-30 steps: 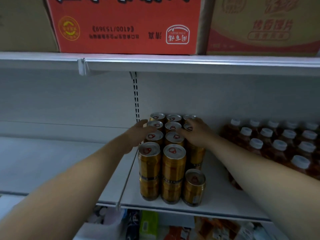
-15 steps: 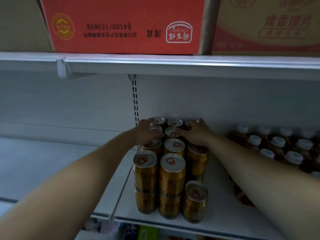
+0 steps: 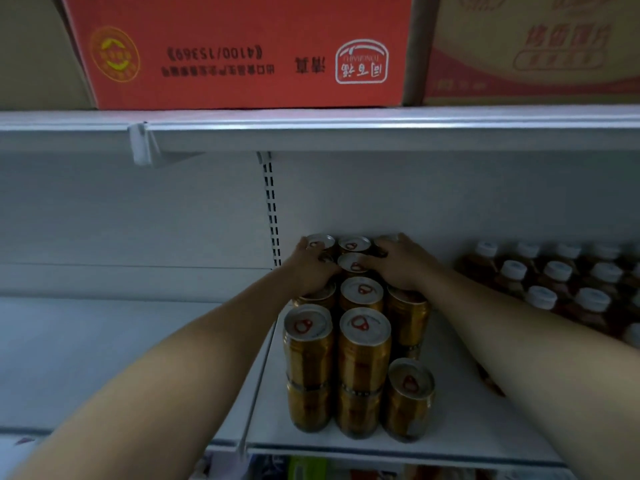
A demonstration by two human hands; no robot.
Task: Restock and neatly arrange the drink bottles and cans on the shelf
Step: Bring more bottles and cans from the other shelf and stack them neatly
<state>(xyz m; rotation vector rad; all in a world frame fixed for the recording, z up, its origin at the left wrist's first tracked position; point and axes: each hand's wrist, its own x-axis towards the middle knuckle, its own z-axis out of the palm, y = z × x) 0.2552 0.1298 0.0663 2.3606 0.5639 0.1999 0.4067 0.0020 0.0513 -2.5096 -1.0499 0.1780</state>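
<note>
The gold cans stand in a tight block on the white shelf, three columns wide and running from the near edge back to the rear wall, most of them stacked two high. At the near right corner a single can stands alone on the shelf board, touching its taller neighbours. Both of the person's arms reach in over the block to its far rows. The left hand sits on the far cans of the left column, fingers bent down over their tops and its heel against the block's left side; I cannot tell whether it really grips a can or only leans on them. The right hand lies palm down on the far cans of the right column, fingers spread and fairly straight, the forefinger reaching across onto the lid of a middle-column can. The near rows of the block lie below the wrists, untouched by either hand. Off to the right, apart from the cans, rows of brown bottles with white caps stand on the same shelf. On the upper shelf rest a red carton and, to its right, a brown carton.
</note>
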